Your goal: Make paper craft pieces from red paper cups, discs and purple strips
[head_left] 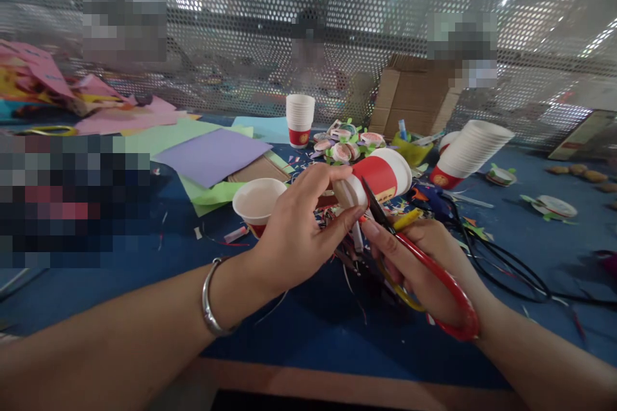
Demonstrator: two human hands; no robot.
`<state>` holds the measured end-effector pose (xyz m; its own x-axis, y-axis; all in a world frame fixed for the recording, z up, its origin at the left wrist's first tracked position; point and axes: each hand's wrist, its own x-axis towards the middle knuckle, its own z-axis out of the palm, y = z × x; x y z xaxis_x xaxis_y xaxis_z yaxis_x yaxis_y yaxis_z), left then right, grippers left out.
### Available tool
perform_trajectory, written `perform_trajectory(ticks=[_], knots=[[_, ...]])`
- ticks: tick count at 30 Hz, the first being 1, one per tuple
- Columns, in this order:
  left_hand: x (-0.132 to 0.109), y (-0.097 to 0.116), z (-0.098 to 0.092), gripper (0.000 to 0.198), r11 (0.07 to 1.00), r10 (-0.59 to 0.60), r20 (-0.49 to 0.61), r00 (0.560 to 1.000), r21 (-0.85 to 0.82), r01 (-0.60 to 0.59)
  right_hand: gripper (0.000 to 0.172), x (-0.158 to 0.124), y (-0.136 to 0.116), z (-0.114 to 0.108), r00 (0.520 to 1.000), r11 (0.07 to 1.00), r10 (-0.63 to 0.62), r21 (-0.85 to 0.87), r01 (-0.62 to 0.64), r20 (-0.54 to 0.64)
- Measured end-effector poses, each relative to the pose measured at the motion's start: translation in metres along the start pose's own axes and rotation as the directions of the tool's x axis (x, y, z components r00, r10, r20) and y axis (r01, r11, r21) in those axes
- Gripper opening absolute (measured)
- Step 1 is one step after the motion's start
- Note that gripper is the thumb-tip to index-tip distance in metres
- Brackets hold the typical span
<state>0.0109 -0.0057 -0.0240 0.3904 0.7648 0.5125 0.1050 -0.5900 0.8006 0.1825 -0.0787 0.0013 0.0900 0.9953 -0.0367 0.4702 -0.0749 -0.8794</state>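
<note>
My left hand [308, 218] grips a red and white paper cup [380, 176] by its base, with the cup lying on its side in the air. Red-handled scissors [429, 269] are in my right hand [424, 256], its fingers wrapped in the loops. The dark blades touch the cup near its base end; how far they cut into it I cannot tell. Just left of my left hand stands another paper cup [258, 202], upright, its mouth facing up. Below the held cup lie small scraps and thin wires, partly hidden by my hands.
Coloured paper sheets [212, 150] lie at the back left. Cup stacks stand at the back middle [299, 118] and right [470, 150]. Small paper turtles [342, 144] are piled behind the held cup. A black cable [515, 269] crosses the right side. A perforated metal screen [231, 31] rises behind.
</note>
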Motion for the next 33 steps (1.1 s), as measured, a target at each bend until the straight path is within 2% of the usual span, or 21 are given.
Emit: perform_trajectory(ticks=[3,5,7,9,11,14,22,29,33], knots=[[0.002,0.002,0.003,0.040,0.992,-0.044,0.018,0.999,-0.118,0.046,0.069,0.001,0.001,-0.001,0.999,0.999,-0.035,-0.025,0.035,-0.004],[0.004,0.002,0.006,0.045,0.962,-0.115,-0.023,0.993,-0.251,0.105,0.070,0.003,0.001,-0.001,0.999,0.998,-0.049,-0.030,0.049,-0.009],[0.006,0.000,0.008,0.047,0.913,-0.241,-0.064,0.968,-0.354,0.204,0.070,0.004,0.002,-0.001,0.997,0.996,-0.072,-0.046,0.072,-0.011],[0.008,-0.002,0.009,0.046,0.863,-0.352,-0.051,0.935,-0.405,0.303,0.069,0.006,0.004,-0.002,0.997,0.995,-0.082,-0.055,0.081,-0.010],[0.009,-0.004,0.009,0.043,0.832,-0.386,-0.007,0.923,-0.435,0.345,0.068,0.007,0.005,-0.002,0.998,0.997,-0.063,-0.049,0.062,-0.005],[0.009,-0.005,0.008,0.038,0.825,-0.355,0.025,0.935,-0.461,0.326,0.066,0.008,0.007,-0.002,1.000,0.999,-0.027,-0.032,0.027,0.012],[0.008,-0.003,0.010,0.035,0.861,-0.315,0.000,0.949,-0.420,0.286,0.065,0.008,0.006,-0.001,0.998,0.995,-0.056,-0.085,0.056,0.009],[0.003,0.002,0.012,0.029,0.906,-0.244,-0.007,0.970,-0.358,0.226,0.066,0.008,0.014,-0.001,0.992,0.993,-0.121,-0.011,0.121,0.043],[0.001,0.006,0.007,0.025,0.943,-0.190,0.004,0.982,-0.279,0.183,0.064,0.003,0.013,-0.001,0.997,0.997,-0.071,0.045,0.068,0.045]])
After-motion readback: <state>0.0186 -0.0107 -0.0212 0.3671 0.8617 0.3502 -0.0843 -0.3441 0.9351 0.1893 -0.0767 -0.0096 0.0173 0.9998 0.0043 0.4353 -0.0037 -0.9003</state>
